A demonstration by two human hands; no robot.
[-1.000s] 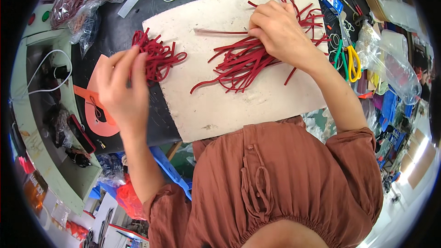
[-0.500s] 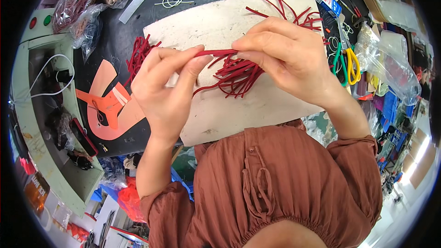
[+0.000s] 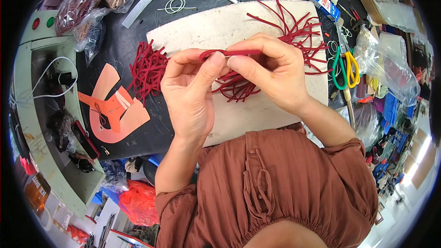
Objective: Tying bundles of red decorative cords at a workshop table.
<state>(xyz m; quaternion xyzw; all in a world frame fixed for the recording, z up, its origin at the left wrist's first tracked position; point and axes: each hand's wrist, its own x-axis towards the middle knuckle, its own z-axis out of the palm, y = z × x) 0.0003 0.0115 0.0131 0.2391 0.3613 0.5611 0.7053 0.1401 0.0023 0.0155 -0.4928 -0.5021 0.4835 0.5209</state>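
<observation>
A dark red strip (image 3: 245, 52) is held between my two hands, its left end bent back into a small loop. My left hand (image 3: 190, 80) pinches that loop between thumb and forefinger. Close against it, my right hand (image 3: 275, 71) grips the strip with thumb and fingers. Under the hands, a bunch of red strips (image 3: 241, 88) lies on a pale board (image 3: 262, 115). Farther right, more red strips (image 3: 298, 30) fan out across the board. At the board's left edge is a tangled pile of red strips (image 3: 148, 71). The fingers partly hide the held strip.
Orange and peach cut pieces (image 3: 115, 108) lie left on the black table. Scissors with green and yellow handles (image 3: 345, 70) rest at the right, below a blue-and-white box (image 3: 324, 3). A metal ruler (image 3: 149, 0), a coil of cord (image 3: 175, 5) and plastic bags (image 3: 85, 7) are at the back.
My hands have come together, the left moving right. The strip, held straight before, now has its left end folded into a loop. More of the left pile shows.
</observation>
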